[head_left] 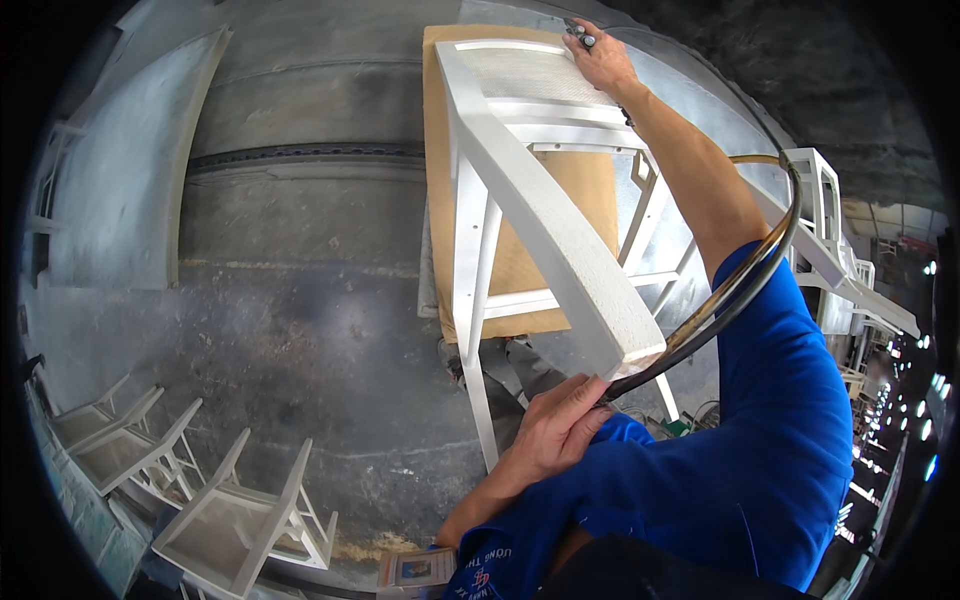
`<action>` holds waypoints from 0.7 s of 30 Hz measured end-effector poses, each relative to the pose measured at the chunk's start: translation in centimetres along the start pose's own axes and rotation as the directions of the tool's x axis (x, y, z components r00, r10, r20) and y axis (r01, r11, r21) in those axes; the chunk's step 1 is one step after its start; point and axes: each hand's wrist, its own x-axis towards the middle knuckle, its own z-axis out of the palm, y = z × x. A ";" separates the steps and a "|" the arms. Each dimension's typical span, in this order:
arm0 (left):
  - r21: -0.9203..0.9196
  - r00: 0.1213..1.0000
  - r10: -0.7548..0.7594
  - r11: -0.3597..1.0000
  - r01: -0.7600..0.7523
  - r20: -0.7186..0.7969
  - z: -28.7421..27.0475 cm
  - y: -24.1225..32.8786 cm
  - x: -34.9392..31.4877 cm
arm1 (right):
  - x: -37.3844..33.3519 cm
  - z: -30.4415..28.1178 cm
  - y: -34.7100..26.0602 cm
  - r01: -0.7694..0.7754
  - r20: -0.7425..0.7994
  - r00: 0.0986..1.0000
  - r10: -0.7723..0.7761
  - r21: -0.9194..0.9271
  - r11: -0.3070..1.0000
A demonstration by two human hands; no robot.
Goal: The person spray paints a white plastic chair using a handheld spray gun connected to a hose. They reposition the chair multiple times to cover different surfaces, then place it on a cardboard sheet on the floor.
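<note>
A white chair frame (540, 210) stands in front of me, one broad rail slanting down toward my body. Beyond its far end, my right hand (605, 66) is closed around a spray gun (580, 36), of which only some metal knobs and dark parts show. My left hand (552, 425) is closed at the rail's near end, where a dark hose (722, 310) runs into its fingers. That hose loops up past my right arm. Whether the left fingers also press on the rail is hard to see.
Brown cardboard (433, 130) lies under and behind the chair. A pale panel (130, 170) stands at the left. Several white chairs (235, 520) are on the floor at the lower left; more white frames (825, 205) stand at the right. A dark track (300, 153) crosses behind.
</note>
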 end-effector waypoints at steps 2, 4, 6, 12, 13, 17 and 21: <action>-0.028 1.000 -0.003 1.000 0.003 0.003 0.0 0.0 0.0 | 0.3 -0.5 0.9 0.021 -0.034 0.999 -0.022 -0.047 0.999; -0.036 0.999 -0.034 0.999 0.035 0.028 -0.1 0.2 -0.1 | 0.5 -0.6 1.1 0.053 -0.071 0.996 -0.060 -0.094 0.994; -0.036 0.998 -0.047 0.998 0.049 0.034 -0.2 0.4 -0.3 | 0.4 -0.7 0.8 0.009 -0.052 0.999 -0.012 -0.060 0.998; -0.006 1.000 0.012 1.000 -0.013 -0.022 -0.5 0.9 -1.0 | -0.3 -1.0 -1.2 -0.129 -0.026 0.991 0.128 -0.041 0.991; 0.001 0.997 0.061 0.998 -0.061 -0.051 -0.4 0.9 -1.1 | -0.3 -1.1 -1.4 -0.119 -0.027 0.993 0.118 -0.040 0.992; 0.019 0.990 0.120 0.993 -0.119 -0.078 -0.3 0.9 -1.7 | -0.9 -1.5 -2.4 -0.121 -0.015 0.993 0.121 -0.035 0.992; -0.017 0.999 0.025 1.000 -0.026 -0.022 -0.4 1.2 -2.8 | -3.7 -3.6 -5.6 -0.134 0.020 0.991 0.133 0.082 0.988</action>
